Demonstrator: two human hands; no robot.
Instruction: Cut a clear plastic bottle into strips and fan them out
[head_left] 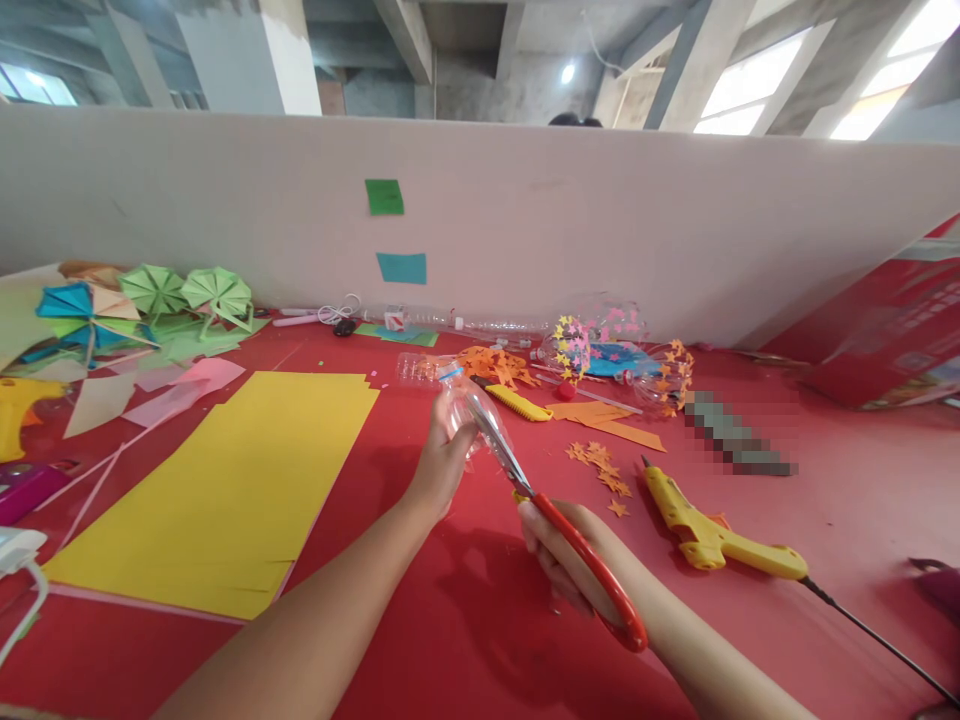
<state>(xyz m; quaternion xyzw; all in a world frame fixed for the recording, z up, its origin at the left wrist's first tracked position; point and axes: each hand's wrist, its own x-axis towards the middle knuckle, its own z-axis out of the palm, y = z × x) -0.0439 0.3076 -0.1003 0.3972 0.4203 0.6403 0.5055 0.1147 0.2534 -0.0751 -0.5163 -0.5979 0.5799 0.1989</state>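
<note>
My left hand (pixel 441 462) is closed around a clear plastic bottle piece (pixel 491 418) with a blue ring at its neck. In my right hand (pixel 566 550) is a pair of scissors (pixel 589 560) with red handles, its blades lying against the clear plastic. Whether the blades are parted is hard to make out. Just beyond lie a yellow utility knife (pixel 517 402) and a heap of orange paper scraps (pixel 501 366). Small orange paper stars (pixel 600 460) lie to the right of the scissors.
Yellow paper sheets (pixel 217 480) cover the left of the red table (pixel 420 640). A yellow glue gun (pixel 712 530) with a cord lies at right. Star-decorated plastic pieces (pixel 574 345) and clear bottles (pixel 502 327) stand along the white partition (pixel 600 220). Folded green paper umbrellas (pixel 217 290) sit back left.
</note>
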